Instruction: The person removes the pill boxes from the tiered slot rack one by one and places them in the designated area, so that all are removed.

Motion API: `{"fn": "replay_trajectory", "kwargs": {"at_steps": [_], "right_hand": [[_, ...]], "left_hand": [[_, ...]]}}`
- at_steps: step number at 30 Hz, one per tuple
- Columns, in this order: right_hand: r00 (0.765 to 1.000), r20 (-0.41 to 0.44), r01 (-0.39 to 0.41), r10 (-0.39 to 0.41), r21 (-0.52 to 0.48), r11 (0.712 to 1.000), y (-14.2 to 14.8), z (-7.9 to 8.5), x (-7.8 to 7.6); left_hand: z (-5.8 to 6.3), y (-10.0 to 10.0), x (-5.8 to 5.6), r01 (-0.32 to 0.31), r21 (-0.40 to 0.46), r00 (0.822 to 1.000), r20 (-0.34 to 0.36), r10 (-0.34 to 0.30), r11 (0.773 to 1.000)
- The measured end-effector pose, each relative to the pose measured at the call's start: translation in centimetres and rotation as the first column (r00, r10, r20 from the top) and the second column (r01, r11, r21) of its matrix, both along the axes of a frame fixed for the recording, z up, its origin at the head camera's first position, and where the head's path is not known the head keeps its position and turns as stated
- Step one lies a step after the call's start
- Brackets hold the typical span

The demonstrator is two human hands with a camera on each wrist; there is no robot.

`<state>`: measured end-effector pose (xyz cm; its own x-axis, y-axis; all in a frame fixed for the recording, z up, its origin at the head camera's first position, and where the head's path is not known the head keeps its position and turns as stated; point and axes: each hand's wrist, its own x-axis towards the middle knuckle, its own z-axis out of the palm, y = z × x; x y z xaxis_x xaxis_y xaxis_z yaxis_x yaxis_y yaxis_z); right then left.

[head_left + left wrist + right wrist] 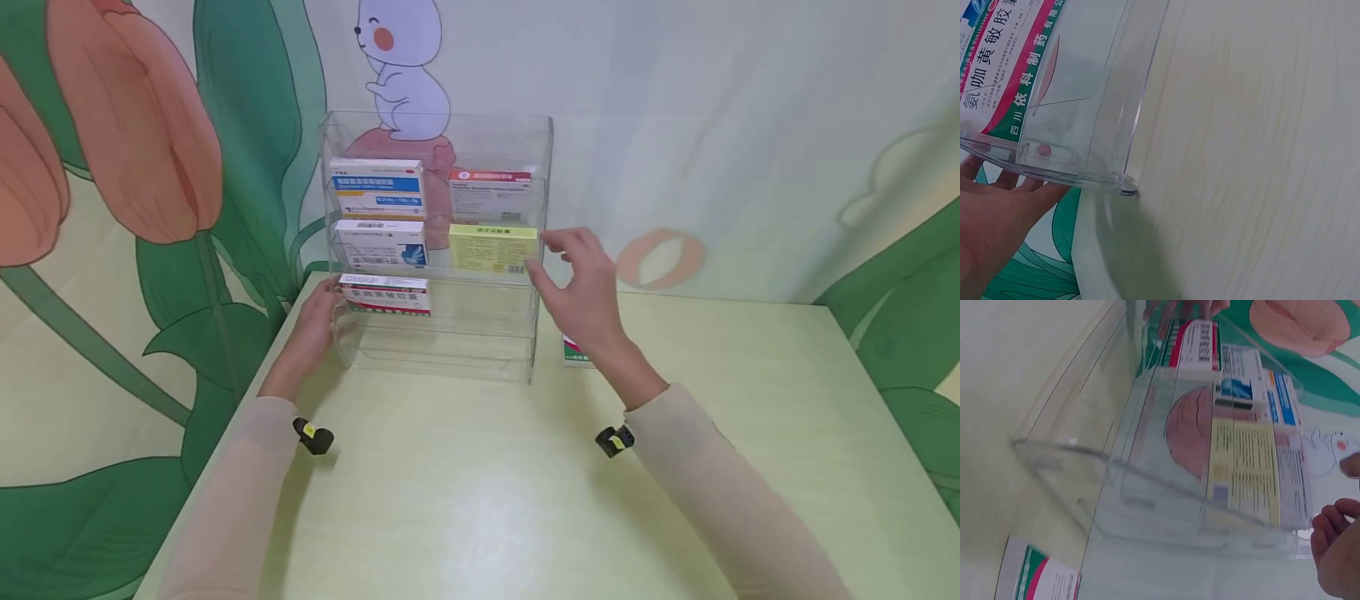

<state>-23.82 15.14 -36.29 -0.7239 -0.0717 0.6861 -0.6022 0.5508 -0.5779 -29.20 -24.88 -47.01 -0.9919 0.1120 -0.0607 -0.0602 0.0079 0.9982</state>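
A clear acrylic rack (480, 350) stands upright on the table with medicine boxes on its tiers. Against its left side panel rests my left hand (313, 321), fingers spread along the outer face in the left wrist view. Closest to that hand is a white box with a red and green edge (386, 296) on the lowest filled tier. My right hand (588, 283) is at the rack's right edge, thumb and fingers bent and apart with nothing between them. Just inside that edge sits a yellow-green box (493, 248) on the middle tier.
The upper tier has a blue and white box (377, 190) and a grey box with a red top (491, 196). A white box with blue print (381, 244) sits mid-left. Another red-green box (1047, 578) lies on the table right of the rack. A printed curtain (712, 125) hangs behind.
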Motion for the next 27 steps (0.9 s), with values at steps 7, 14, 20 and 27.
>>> {"fn": "replay_trajectory", "kwargs": {"at_steps": [7, 14, 20, 27], "right_hand": [[0.981, 0.096, -0.181, 0.166, 0.170, 0.969, -5.9, -0.5, -0.9], [0.945, 0.209, -0.302, 0.250, 0.279, 0.911, -10.7, -1.9, -2.0], [0.920, 0.274, -0.368, 0.281, 0.354, 0.860, -13.7, -2.2, -2.4], [0.897, 0.337, -0.420, 0.286, 0.449, 0.789, -15.4, -2.9, -2.7]], "left_hand": [[-0.1, -0.1, 0.0, 0.001, 0.016, 1.000, -0.004, -0.001, 1.000], [-0.2, -0.1, -0.1, 0.004, 0.015, 1.000, 0.012, -0.004, 1.000], [-0.2, -0.1, 0.0, 0.004, 0.003, 1.000, 0.003, -0.004, 1.000], [0.0, 0.0, 0.3, 0.007, -0.002, 1.000, 0.000, -0.007, 1.000]]}}
